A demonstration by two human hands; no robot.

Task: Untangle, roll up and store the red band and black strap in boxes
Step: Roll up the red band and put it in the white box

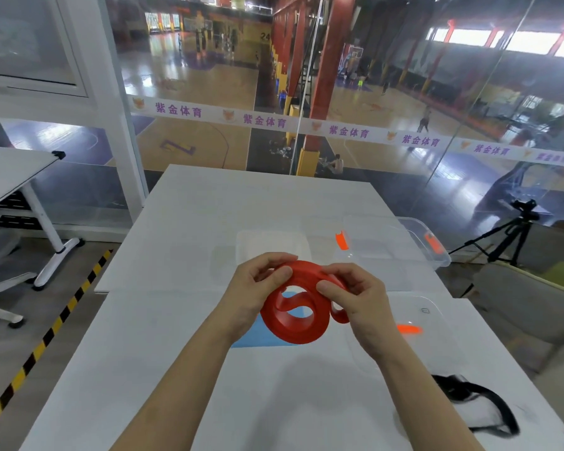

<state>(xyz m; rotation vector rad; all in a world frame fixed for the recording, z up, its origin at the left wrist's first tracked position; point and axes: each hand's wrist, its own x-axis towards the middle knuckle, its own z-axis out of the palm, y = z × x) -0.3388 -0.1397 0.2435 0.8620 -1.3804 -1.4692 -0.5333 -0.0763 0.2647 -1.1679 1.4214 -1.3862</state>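
While below 紫金体育 banner (264, 120), left hand (254, 288), right hand (355, 296), grips tight on red band (293, 332).

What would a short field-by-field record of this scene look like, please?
left grip: pinches the upper loop of the red band
right grip: pinches the same loop from the right
red band: held above the table, twisted into loops, not yet rolled
black strap: loose on the table, near right, untouched
clear box: open, far right of the table
lid: clear, lying right of the hands
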